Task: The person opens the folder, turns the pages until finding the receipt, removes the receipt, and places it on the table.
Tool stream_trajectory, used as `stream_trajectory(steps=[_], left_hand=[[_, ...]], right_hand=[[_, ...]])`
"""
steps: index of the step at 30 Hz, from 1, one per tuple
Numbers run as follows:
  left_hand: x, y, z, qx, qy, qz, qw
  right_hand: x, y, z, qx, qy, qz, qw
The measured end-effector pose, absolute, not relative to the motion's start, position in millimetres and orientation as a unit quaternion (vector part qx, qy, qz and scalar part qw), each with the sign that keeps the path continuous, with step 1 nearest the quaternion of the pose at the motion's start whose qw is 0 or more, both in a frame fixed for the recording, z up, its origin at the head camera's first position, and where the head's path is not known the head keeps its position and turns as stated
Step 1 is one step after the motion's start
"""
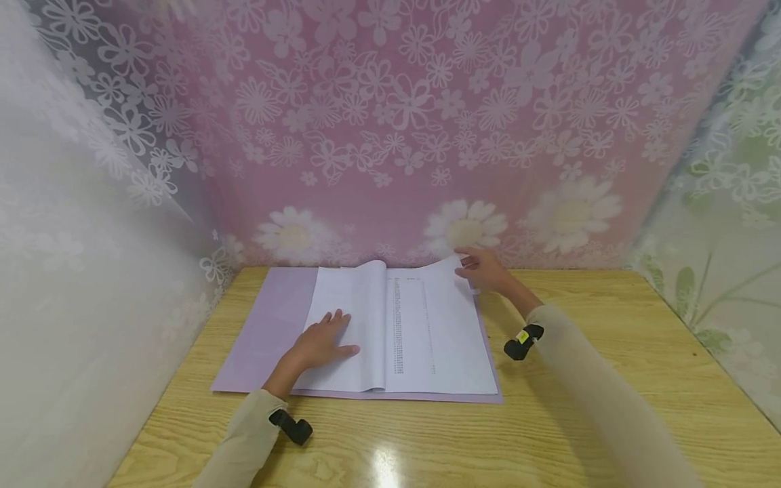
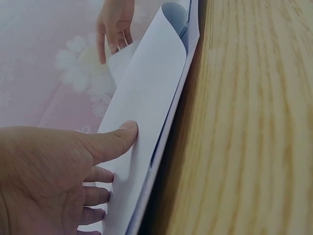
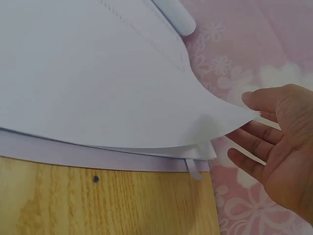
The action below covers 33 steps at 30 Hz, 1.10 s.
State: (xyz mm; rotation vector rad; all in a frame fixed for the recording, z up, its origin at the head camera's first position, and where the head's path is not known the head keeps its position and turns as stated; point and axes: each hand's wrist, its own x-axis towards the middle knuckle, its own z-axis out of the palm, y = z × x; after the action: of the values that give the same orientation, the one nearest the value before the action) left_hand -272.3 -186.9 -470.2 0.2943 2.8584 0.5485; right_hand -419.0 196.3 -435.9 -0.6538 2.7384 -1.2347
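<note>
Lying on the yellowish wood-grain tabletop (image 1: 665, 352): an open lilac folder (image 1: 274, 318) of white paper sheets (image 1: 337, 291)
Left hand (image 1: 320, 343): spread over the left-side sheets, gripping nothing
Right hand (image 1: 486, 270): pinching the printed white sheet (image 1: 454, 332) by its raised far corner

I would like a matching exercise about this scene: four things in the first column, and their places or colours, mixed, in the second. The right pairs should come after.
Things
1. left hand
2. right hand
3. folder
4. table

Places or colours
A. at the raised corner of the right-side page
B. yellowish, with wood grain
C. on the left-side paper, fingers spread
D. pale purple

Right pairs: 1-C, 2-A, 3-D, 4-B
</note>
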Motion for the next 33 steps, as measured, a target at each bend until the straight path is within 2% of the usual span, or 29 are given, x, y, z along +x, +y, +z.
stream_trajectory(steps=[8,15,33], left_hand=[[-272,-187,-469,0.098,0.970,0.193,0.109],[-271,-185,-470,0.095,0.971,0.187,0.112],[-280,-179,-448,0.118,0.980,0.117,0.106]], right_hand=[[-405,206,-433,-0.248,0.868,-0.427,0.040],[-392,215,-440,-0.268,0.832,-0.482,0.068],[-371,226,-446,-0.232,0.800,-0.541,0.116]])
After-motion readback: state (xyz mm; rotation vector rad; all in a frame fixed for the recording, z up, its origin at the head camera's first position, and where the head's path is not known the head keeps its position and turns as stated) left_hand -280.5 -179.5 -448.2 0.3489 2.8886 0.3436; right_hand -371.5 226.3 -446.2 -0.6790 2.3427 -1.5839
